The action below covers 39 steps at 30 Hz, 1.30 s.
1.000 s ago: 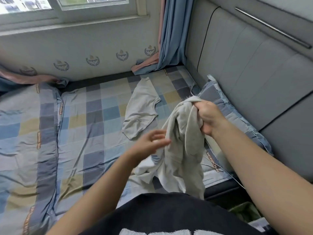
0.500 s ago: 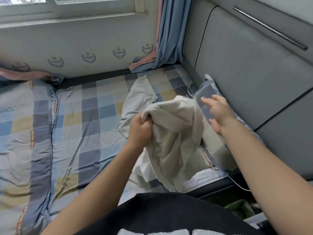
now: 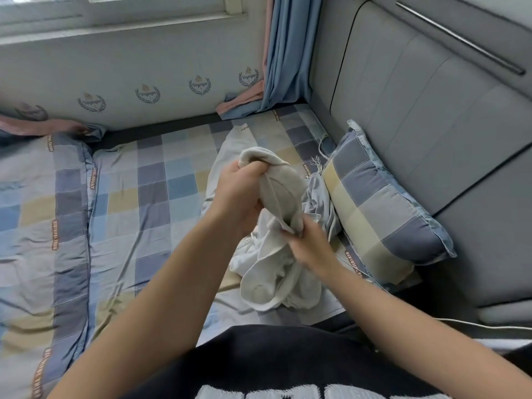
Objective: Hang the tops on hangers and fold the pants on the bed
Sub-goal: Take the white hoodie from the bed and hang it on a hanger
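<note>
A crumpled off-white garment [image 3: 276,263] hangs bunched above the bed's near edge. My left hand [image 3: 239,194] grips its upper end in a fist. Lower down, my right hand [image 3: 305,243] pinches a fold of the same cloth. A second pale garment [image 3: 227,156] lies flat on the checked bedsheet [image 3: 161,182] behind my hands, mostly hidden by them. A light blue-grey cloth [image 3: 319,197] lies bunched beside the pillow. No hanger is in view.
A checked pillow [image 3: 377,208] leans against the grey padded headboard [image 3: 431,125] on the right. A folded checked quilt [image 3: 37,214] covers the bed's left side. Blue and pink curtains [image 3: 285,53] hang in the far corner under the window.
My left hand has lifted the garment's upper end higher. My right hand, open near the pillow half a second ago, has come down and taken hold of a lower fold.
</note>
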Motion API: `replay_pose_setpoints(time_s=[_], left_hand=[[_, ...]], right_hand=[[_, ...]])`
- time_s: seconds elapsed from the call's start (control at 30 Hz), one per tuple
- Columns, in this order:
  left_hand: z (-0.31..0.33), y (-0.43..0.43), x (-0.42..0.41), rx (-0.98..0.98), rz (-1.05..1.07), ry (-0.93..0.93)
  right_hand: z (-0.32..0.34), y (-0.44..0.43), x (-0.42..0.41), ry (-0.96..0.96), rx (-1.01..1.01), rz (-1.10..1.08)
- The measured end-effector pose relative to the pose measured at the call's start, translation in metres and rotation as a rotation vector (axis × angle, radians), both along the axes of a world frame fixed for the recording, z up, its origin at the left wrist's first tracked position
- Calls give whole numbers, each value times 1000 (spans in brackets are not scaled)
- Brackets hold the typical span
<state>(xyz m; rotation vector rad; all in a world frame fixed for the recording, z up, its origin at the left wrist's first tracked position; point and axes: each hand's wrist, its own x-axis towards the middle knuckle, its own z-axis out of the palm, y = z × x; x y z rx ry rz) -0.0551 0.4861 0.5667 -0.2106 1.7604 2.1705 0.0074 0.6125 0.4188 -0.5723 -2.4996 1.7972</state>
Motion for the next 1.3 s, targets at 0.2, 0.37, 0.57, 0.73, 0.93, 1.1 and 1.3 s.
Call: replay_pose_setpoints(time_s=[0.2,0.37,0.57,0.73,0.93,1.1,1.3], left_hand=[[-24,-28,-24,-123,-66,147],[-84,-35,-10,-384,-440,251],[-137,-8,15,-540,-651,323],[-141,4,15,-729,-571,471],[-109,1,8,-548,-251,372],[-76,10,-4,-210,-3,21],[-56,22,1,6,94,-262]], right_hand=[[22,48,-15,11,-269,-38],[81,59,-41,94,-644,-182],[147,73,-57,128,-742,-19],[168,95,-73,150,-570,-130],[124,99,-62,142,-57,-190],[81,52,1,102,22,89],[40,-2,55,-53,203,100]])
